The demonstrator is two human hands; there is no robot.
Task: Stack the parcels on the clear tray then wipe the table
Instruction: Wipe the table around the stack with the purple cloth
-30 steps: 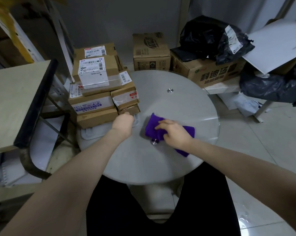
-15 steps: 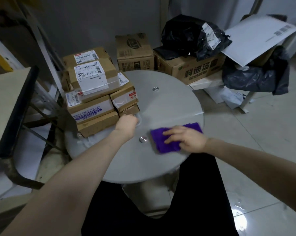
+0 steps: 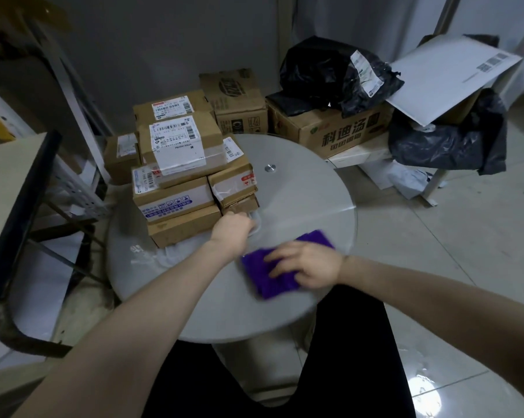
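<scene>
Several brown cardboard parcels with white labels are stacked on a clear tray at the left side of the round grey table. My left hand is closed on the tray's handle at the near right corner of the stack. My right hand presses flat on a purple cloth lying on the table's near right part, fingers pointing left.
Behind the table stand cardboard boxes, black plastic bags and a white mailer. A wooden desk with a dark edge stands to the left. A metal stud sits in the tabletop. Tiled floor lies to the right.
My right hand slid the purple cloth from the table's middle rightward, then back a little toward me. My left hand stayed on the tray handle.
</scene>
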